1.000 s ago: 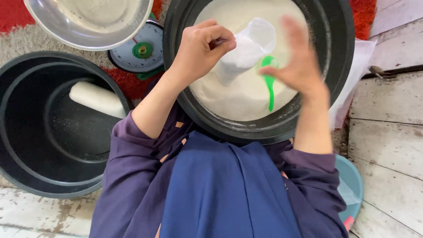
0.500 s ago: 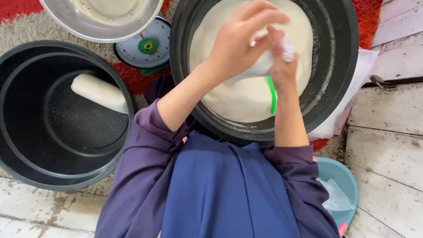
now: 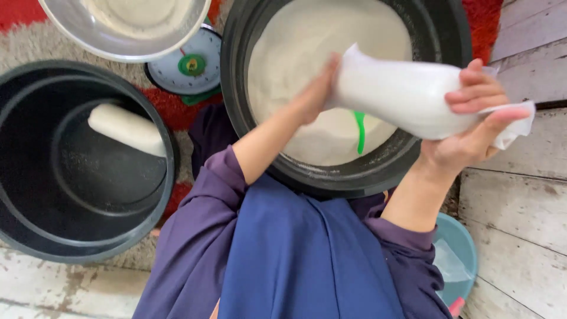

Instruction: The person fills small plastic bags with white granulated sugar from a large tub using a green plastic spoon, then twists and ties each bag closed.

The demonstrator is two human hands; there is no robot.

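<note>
Hands first, in the head view, the only one here: both are on a plastic bag of white flour (image 3: 401, 94), which is held in the air above the big black tub (image 3: 449, 35) at the twelve o'clock side of the frame. The right hand (image 3: 472, 127) is clamped round the bag's gathered neck at three o'clock, fingers curled over the top and loose plastic sticking out past the thumb. The left hand (image 3: 316, 88) presses flat against the bag's fat bottom end at about eleven o'clock from the lap; whether its fingers wrap the far side cannot be told. So the hands sit apart, one at each end.

The bag's long axis runs nearly level, from nine to three o'clock, neck end slightly lower. It lies directly between the hands, equally near both. Below it the tub holds a bed of white flour with a green scoop (image 3: 359, 131) standing in it.

Well apart, at nine o'clock, a second black tub (image 3: 35, 224) holds one filled, sealed white packet (image 3: 126, 129). At eleven o'clock sit a steel bowl (image 3: 71, 35) and a round kitchen scale (image 3: 188, 66). A blue basin (image 3: 460, 239) lies at five o'clock.
</note>
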